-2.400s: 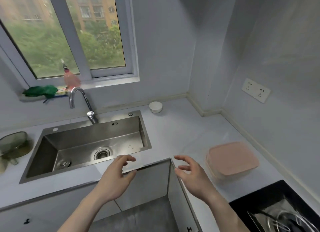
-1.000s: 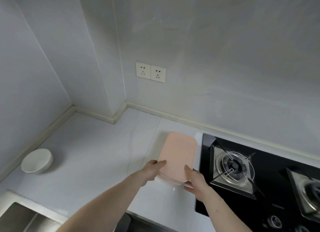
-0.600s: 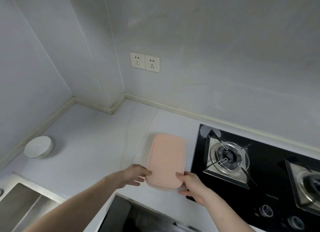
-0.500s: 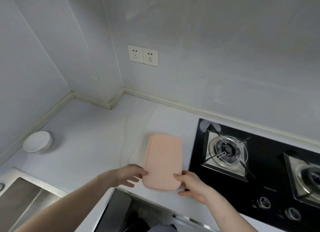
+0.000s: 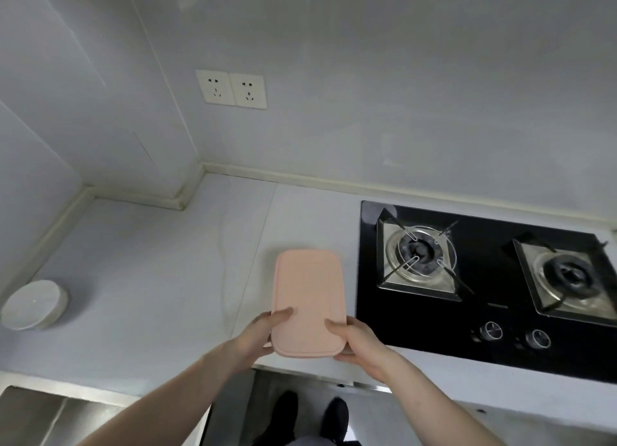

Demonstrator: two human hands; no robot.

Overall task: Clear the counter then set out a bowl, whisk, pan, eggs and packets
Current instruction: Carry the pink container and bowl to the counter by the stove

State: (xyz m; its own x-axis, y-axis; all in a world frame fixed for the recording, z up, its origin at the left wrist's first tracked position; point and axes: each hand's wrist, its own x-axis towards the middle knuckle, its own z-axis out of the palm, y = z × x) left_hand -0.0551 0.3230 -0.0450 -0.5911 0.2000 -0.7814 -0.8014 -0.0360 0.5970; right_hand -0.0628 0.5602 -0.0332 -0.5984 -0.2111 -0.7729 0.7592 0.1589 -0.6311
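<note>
A pink lidded container point(image 5: 309, 295) is held at the front edge of the white counter point(image 5: 160, 262), just left of the stove. My left hand point(image 5: 263, 332) grips its near left corner, thumb on the lid. My right hand point(image 5: 354, 340) grips its near right corner, thumb on the lid too. The container's near end juts past the counter edge; whether its far end touches the counter I cannot tell. A small white bowl point(image 5: 33, 304) lies upside down at the far left of the counter.
A black two-burner gas stove point(image 5: 484, 278) takes up the counter's right side, knobs near the front. A double wall socket point(image 5: 232, 88) sits above the corner. A steel sink edge point(image 5: 40, 412) shows at bottom left. My shoes point(image 5: 310, 412) stand on the floor below.
Both hands went from the open cabinet door by the sink to the pink container and took hold of it. The container has since been drawn toward the counter's front edge.
</note>
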